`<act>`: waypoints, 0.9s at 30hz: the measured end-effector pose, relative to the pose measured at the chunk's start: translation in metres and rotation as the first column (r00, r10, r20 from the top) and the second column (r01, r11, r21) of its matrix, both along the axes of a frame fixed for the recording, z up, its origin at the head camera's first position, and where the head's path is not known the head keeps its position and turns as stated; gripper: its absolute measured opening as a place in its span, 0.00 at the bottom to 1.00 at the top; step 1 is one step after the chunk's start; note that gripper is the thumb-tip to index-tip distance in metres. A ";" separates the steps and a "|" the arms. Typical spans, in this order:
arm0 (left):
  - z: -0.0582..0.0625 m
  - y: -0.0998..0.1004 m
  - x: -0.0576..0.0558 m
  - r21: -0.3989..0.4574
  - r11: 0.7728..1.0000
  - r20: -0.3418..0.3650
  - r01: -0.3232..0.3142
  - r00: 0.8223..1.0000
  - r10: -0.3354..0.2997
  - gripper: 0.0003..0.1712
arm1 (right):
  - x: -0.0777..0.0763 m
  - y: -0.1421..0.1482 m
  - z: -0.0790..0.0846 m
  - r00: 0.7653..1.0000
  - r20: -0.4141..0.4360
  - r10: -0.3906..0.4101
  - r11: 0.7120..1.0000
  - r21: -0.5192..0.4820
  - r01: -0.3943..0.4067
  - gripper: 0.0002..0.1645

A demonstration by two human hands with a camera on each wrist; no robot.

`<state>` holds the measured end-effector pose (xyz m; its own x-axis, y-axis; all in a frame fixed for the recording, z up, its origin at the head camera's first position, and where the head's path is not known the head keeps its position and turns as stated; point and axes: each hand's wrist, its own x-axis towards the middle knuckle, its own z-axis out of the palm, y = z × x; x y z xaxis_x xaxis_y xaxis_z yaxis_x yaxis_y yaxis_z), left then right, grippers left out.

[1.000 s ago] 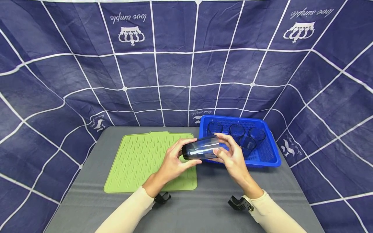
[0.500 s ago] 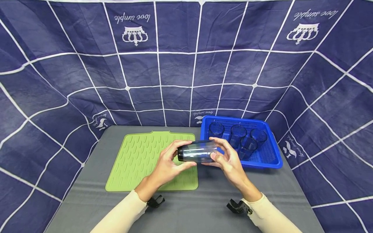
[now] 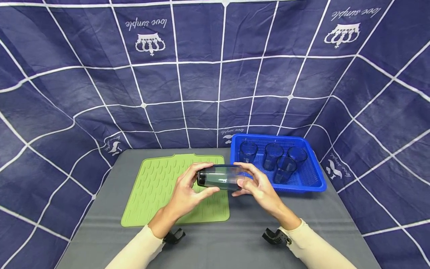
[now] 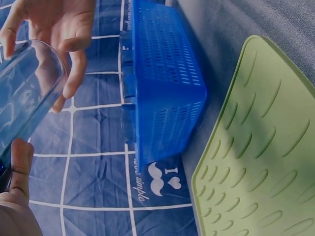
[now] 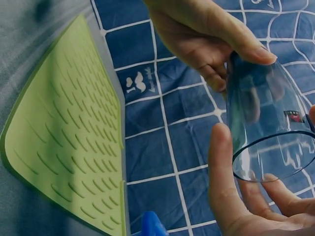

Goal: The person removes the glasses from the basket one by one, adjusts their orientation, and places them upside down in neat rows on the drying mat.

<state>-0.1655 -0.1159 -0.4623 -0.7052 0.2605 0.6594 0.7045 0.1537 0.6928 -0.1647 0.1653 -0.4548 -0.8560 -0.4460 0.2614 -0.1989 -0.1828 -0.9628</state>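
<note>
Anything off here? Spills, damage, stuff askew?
Only the backdrop cloth looks odd: its upper lettering and crowns are upside down. No spill or damage visible. The held glass is sideways, but the left hand and right hand hold opposite ends.

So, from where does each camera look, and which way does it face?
Head: on the head, facing forward and down at the blue-grey transparent round tumbler, green rectangular ridged mat and blue rectangular plastic basket; left hand, right hand and cream sleeves show.
Left wrist: on that wrist, facing the tumbler, mat and basket; parts of both hands show.
Right wrist: on that wrist, facing the tumbler and mat; parts of both hands show.
Shared: both wrist views contain the tumbler and mat.
</note>
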 end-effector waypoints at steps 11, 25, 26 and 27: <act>0.005 -0.010 -0.004 0.004 1.000 -0.017 0.003 1.000 -0.003 0.47 | -0.008 -0.006 -0.002 0.999 -0.037 0.036 0.999 0.036 -0.035 0.36; 0.012 -0.028 -0.003 0.010 0.998 -0.064 -0.068 0.996 0.068 0.50 | -0.015 -0.009 0.007 0.990 -0.137 -0.041 0.972 0.223 0.071 0.35; 0.013 -0.029 -0.003 0.007 0.997 -0.061 -0.080 0.995 0.080 0.49 | -0.017 -0.009 0.007 0.988 -0.149 -0.049 0.970 0.229 0.082 0.35; 0.013 -0.031 -0.003 0.008 0.996 -0.059 -0.089 0.994 0.089 0.49 | -0.018 -0.009 0.007 0.985 -0.160 -0.058 0.967 0.235 0.095 0.34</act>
<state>-0.1688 -0.1469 -0.4492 -0.6851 0.1952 0.7018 0.7281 0.2143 0.6511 -0.1830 0.1567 -0.4473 -0.8489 -0.4466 0.2827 -0.3494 0.0728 -0.9342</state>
